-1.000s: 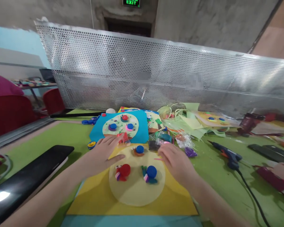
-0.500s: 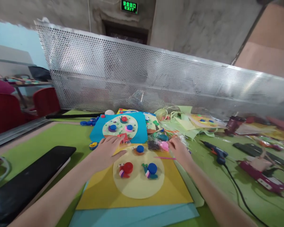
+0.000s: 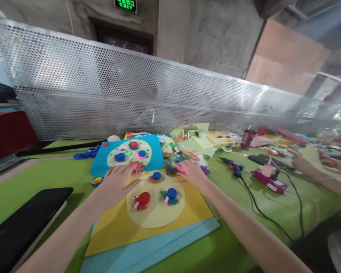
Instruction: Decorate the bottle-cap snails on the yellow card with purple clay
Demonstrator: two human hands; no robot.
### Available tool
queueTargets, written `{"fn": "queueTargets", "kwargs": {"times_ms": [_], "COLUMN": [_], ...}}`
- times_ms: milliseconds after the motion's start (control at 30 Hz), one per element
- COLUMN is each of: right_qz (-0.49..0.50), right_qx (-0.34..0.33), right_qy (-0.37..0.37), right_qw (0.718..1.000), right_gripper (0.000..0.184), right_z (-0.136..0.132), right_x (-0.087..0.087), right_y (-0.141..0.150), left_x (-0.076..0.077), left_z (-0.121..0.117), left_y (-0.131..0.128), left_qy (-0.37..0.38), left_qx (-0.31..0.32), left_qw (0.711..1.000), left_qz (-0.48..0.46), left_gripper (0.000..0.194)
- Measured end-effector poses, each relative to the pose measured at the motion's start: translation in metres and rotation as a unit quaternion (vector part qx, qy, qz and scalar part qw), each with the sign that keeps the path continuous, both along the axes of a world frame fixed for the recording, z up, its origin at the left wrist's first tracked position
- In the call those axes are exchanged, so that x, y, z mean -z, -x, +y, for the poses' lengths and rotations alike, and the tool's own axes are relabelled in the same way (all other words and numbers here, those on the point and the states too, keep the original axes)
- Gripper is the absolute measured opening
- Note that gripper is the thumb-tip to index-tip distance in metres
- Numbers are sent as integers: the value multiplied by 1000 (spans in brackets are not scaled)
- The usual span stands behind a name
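Observation:
A yellow sheet [image 3: 116, 227] lies before me with a pale paper circle [image 3: 156, 214] on it. The circle carries a red bottle-cap snail [image 3: 143, 198] and two blue-capped ones [image 3: 171, 194] [image 3: 156, 176]. My left hand [image 3: 113, 182] rests flat on the sheet at the circle's upper left, fingers spread. My right hand [image 3: 191, 172] reaches past the circle's far right edge to a cluster of small clay bags [image 3: 172, 168]. Its fingertips are pinched at a small pink lump [image 3: 180, 169]. A thin pink stick [image 3: 176, 181] lies on the sheet just below that hand.
A blue sheet [image 3: 100, 165] with a second decorated circle lies behind. A glue gun [image 3: 233, 166] with its black cable [image 3: 261, 214], a pink device [image 3: 268, 181] and paper scraps [image 3: 204, 142] are to the right. A black slab [image 3: 25, 223] is at left; a perforated metal screen [image 3: 102, 94] stands behind. Another person's hands [image 3: 304, 165] work at far right.
My right hand has moved from the circle's right edge forward to the clay bags and closed on the pink lump. The view has swung right. My left hand stays flat.

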State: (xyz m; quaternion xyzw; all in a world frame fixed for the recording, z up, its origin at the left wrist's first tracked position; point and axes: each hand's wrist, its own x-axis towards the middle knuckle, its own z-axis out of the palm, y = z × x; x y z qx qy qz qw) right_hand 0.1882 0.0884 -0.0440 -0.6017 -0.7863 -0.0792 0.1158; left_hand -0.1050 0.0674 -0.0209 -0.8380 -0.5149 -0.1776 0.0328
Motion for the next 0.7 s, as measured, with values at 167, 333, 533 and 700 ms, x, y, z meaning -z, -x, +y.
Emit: {"fn": "queueTargets", "kwargs": {"times_ms": [167,333,533,700], "right_qz": [-17,20,51,70], "right_qx": [-29,1,12,-14], "right_qy": [33,-24,-54,-48], "right_qw": [999,1000,997,996], "right_gripper": [25,26,26,25], "right_z": [10,30,33,28], "right_x": [-9,-7,18,21], "right_y": [-6,-9,-9,-10], "left_x": [0,2,5,12], "left_z": [5,14,18,24], "left_y": [5,14,17,19], "left_qy": [-13,-25,-28,-33], "left_qx": [-11,-37,-46,-78], "left_qw": [1000,999,998,996], "left_qz": [-6,-15,-18,-9], "left_gripper": [53,45,43,50]}}
